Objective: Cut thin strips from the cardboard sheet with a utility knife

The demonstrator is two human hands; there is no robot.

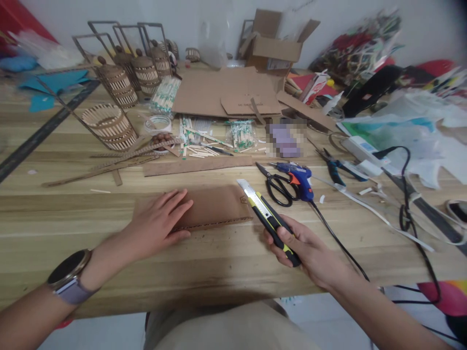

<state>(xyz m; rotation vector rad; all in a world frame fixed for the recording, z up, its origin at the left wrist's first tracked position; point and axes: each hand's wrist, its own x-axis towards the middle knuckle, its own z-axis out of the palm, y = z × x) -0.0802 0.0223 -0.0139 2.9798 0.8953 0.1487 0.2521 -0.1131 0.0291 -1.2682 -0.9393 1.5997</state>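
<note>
My left hand lies flat with its fingers spread over the left part of a brown cardboard piece on the table. A watch sits on that wrist. In my right hand is a yellow and black utility knife, its blade out and pointing up and to the left. The blade tip is near the right end of the cardboard; I cannot tell whether it touches. Just behind lies a long cardboard strip. Black-handled scissors and a blue glue gun rest to the right.
Small stick baskets with tall handles stand at the back left, near an open-topped one. Cardboard sheets, bagged sticks and pliers lie farther back. The glue gun's cord runs past my right forearm.
</note>
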